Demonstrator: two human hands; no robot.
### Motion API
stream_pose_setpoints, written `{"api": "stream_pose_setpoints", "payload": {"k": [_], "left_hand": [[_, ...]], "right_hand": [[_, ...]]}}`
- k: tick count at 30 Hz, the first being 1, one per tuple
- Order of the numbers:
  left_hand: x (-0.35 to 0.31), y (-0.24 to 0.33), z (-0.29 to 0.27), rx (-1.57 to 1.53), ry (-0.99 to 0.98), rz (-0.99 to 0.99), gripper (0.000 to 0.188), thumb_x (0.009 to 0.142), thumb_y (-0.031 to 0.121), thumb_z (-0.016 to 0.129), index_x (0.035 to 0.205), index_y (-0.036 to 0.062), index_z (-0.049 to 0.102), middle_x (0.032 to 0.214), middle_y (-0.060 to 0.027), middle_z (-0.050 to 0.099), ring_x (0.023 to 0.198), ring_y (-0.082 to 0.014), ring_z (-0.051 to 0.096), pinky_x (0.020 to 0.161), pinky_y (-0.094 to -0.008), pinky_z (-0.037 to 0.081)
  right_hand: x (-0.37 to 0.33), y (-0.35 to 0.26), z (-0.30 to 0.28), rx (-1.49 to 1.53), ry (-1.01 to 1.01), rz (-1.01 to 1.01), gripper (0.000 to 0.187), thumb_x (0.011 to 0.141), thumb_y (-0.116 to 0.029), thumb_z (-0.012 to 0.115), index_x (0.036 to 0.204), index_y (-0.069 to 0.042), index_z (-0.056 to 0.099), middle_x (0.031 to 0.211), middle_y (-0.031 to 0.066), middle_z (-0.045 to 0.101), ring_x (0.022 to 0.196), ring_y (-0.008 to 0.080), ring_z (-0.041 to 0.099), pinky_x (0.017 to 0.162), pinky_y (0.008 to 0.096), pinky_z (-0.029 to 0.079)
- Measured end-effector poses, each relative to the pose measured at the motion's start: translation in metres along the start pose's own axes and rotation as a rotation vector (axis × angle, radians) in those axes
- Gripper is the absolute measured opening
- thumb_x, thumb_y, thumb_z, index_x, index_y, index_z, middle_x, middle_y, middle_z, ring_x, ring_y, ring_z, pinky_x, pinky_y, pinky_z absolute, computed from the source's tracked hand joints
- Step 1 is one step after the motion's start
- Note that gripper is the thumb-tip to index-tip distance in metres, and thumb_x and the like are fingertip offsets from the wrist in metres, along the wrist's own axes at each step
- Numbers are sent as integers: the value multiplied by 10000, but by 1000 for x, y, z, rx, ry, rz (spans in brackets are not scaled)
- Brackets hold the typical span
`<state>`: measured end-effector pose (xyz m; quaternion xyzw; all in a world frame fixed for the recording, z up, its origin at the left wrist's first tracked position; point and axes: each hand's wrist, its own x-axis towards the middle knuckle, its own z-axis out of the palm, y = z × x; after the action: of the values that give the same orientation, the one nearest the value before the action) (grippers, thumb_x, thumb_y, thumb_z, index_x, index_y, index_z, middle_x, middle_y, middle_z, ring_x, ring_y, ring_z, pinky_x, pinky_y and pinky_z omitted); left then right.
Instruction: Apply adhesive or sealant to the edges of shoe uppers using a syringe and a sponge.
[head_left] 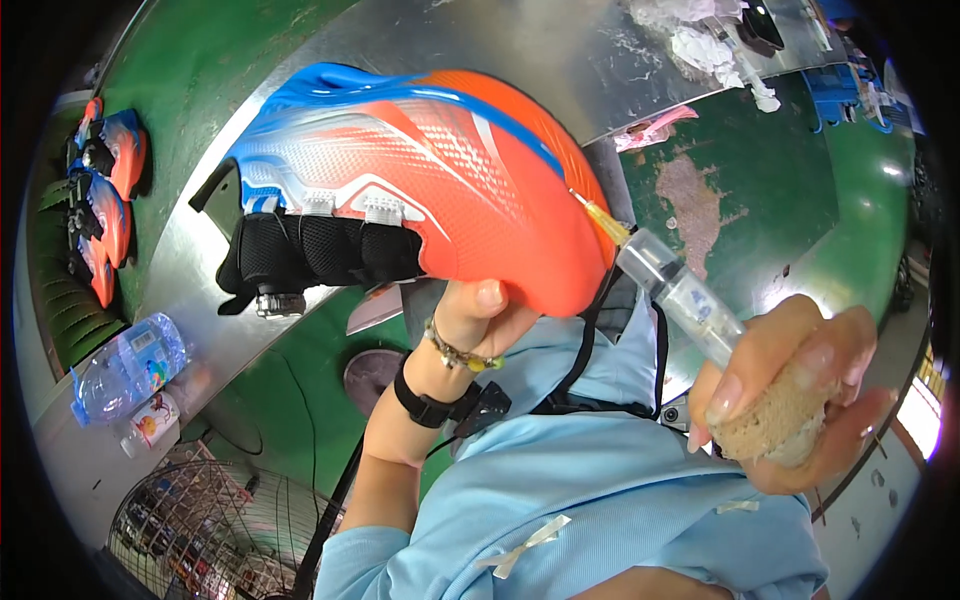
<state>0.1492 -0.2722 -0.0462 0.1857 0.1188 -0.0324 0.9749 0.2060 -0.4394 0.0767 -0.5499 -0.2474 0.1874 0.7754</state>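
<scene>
A sports shoe (400,180) with an orange-red and white upper, a blue edge and a black tongue with a dial lies on its side in the air. My left hand (475,315) is closed on its toe end, the thumb showing on the upper and the other fingers mostly hidden behind. A clear syringe (690,305) with a yellow needle tip is gripped in my right hand (790,345). Its tip is at the line between the upper and the orange sole; whether it touches cannot be told. The same hand also clasps a rough tan, sponge-like lump (775,420).
A metal table (340,45) curves along the far side and left. On it stand a large plastic bottle (130,370), a smaller bottle (152,425) and crumpled white paper (705,50). More orange shoes (105,200) are at the far left. A wire basket (215,530) sits below.
</scene>
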Motion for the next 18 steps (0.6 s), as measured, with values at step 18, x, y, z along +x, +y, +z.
{"api": "stream_pose_setpoints", "payload": {"k": [18], "left_hand": [[63,-6,7,-15,-142,33,805,621,320,761,1261,58,350,1358,-119,275,1168,-320,401,1030,-404,301]], "right_hand": [[-8,-6,-10,-160,146,10,359,919,-401,223,1022,-95,379,767,125,455,368,201,442,331,265,397]]}}
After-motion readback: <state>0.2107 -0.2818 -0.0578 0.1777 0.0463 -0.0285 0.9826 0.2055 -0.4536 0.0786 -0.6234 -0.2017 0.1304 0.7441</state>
